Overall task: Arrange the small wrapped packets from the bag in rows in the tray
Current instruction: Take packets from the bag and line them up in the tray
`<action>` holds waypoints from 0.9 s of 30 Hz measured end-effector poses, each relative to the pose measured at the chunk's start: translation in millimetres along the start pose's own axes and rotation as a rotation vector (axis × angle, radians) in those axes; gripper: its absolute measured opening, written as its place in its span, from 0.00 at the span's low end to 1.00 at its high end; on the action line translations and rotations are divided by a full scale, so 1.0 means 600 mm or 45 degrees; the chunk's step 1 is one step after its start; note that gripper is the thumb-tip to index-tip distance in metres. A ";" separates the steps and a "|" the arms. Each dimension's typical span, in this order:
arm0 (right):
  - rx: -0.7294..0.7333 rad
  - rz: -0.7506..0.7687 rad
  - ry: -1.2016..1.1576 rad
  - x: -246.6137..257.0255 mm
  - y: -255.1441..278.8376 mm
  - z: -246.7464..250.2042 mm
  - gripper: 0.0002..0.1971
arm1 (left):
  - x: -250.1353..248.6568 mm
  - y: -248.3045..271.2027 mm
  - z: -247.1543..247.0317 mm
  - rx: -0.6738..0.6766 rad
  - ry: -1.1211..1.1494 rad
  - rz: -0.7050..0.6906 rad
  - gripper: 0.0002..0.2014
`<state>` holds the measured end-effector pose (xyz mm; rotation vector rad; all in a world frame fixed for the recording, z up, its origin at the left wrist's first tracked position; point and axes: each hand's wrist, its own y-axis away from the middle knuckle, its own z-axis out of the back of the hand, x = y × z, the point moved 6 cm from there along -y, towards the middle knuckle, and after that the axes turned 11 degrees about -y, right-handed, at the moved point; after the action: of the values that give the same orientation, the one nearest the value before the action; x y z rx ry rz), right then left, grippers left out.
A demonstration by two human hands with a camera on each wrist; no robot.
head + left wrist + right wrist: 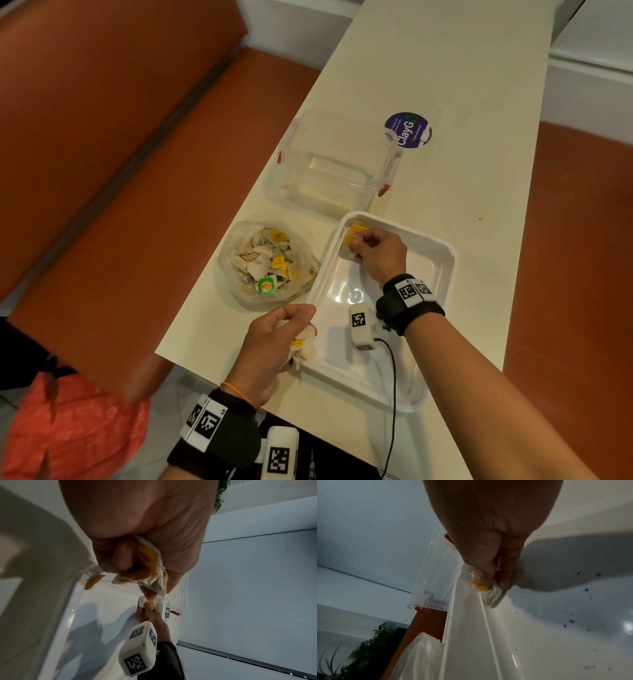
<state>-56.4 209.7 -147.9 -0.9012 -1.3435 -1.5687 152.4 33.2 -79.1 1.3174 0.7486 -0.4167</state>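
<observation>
Several small packets (303, 342) are bunched in the left hand (270, 346), nearest the person, over the tray's near left corner; its fingers curl round them, and the left wrist view shows crumpled white paper pouches with yellow tags, one tag dangling on a thread. They look very light and soft — tea-bag-like, by the look of them — so they should crush or tear under a hard squeeze, and the threads could well tangle; a light pinch on the pouch body or on the stiffer yellow tag seems the safest hold, one packet at a time. Further on, the white tray (445, 260) lies on the pale worktop (445, 85), its floor speckled with dark crumbs and mostly bare. At its far left corner the right hand (378, 251) pinches a single packet (352, 236) between thumb and fingertips, pressing it down against the tray floor just beside the wall — probably the start of the first row. Left of the tray sits the open clear bag (267, 263), heaped with more packets. Beyond both stands a clear plastic container (335, 164), with a round purple sticker (407, 130) just past it.
</observation>
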 end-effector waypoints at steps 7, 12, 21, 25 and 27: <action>-0.122 0.033 -0.002 0.001 0.005 0.006 0.11 | 0.006 0.004 0.000 -0.011 0.023 0.022 0.11; -0.158 0.054 -0.083 0.006 0.012 0.009 0.14 | 0.007 0.005 -0.002 -0.006 0.020 0.027 0.10; -0.197 0.040 -0.092 -0.001 0.020 0.010 0.14 | 0.003 0.007 -0.006 -0.005 0.014 0.026 0.12; -0.206 0.136 -0.037 0.037 0.053 0.025 0.12 | -0.009 0.008 -0.009 0.031 0.138 0.015 0.17; -0.062 0.129 0.017 0.069 0.084 0.025 0.11 | -0.017 0.008 -0.013 0.073 0.249 0.016 0.24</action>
<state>-25.2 215.7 -89.2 -0.9724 -1.2355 -1.5325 146.6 40.3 -69.3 1.4296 0.8956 -0.3036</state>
